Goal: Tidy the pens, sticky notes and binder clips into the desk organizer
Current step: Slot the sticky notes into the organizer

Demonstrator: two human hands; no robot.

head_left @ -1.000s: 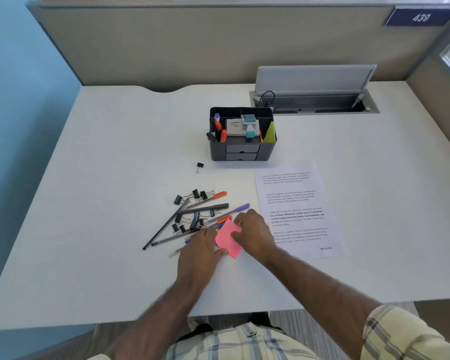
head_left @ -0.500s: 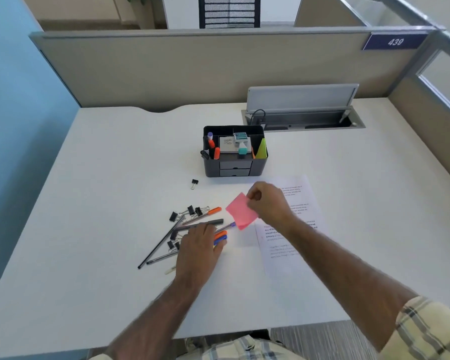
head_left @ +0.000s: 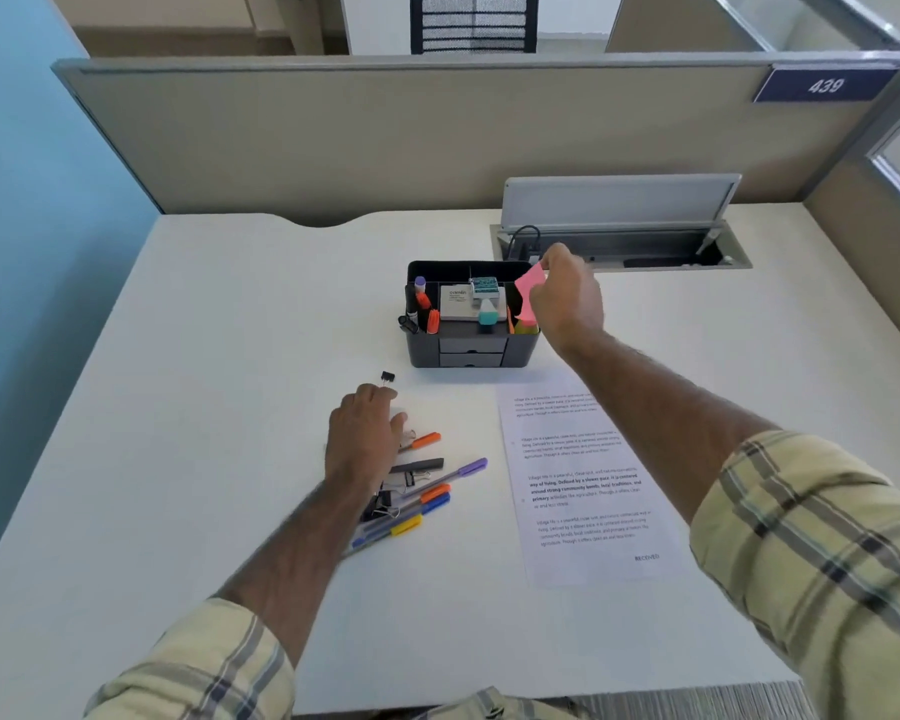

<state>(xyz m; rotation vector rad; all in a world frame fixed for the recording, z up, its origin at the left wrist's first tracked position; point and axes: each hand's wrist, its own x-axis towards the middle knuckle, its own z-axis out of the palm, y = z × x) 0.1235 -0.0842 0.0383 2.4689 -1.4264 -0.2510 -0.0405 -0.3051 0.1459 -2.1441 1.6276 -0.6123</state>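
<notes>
My right hand (head_left: 567, 298) pinches a pink sticky note pad (head_left: 528, 296) over the right compartment of the black desk organizer (head_left: 468, 350), just above a yellow-green pad standing in it. My left hand (head_left: 367, 439) lies flat with fingers stretched out over the heap of pens (head_left: 422, 504) and black binder clips (head_left: 385, 504). Its fingertips reach to just short of a lone binder clip (head_left: 387, 377). The organizer's left slot holds orange and purple markers; its middle holds a white box and a teal item.
A printed paper sheet (head_left: 583, 475) lies right of the pens. Behind the organizer an open cable hatch (head_left: 619, 246) with a raised lid is sunk into the white desk. Partition walls close the back and right sides.
My right hand carried the pink pad from above the paper up to the organizer's right compartment. My left hand slid forward over the pens toward the lone clip.
</notes>
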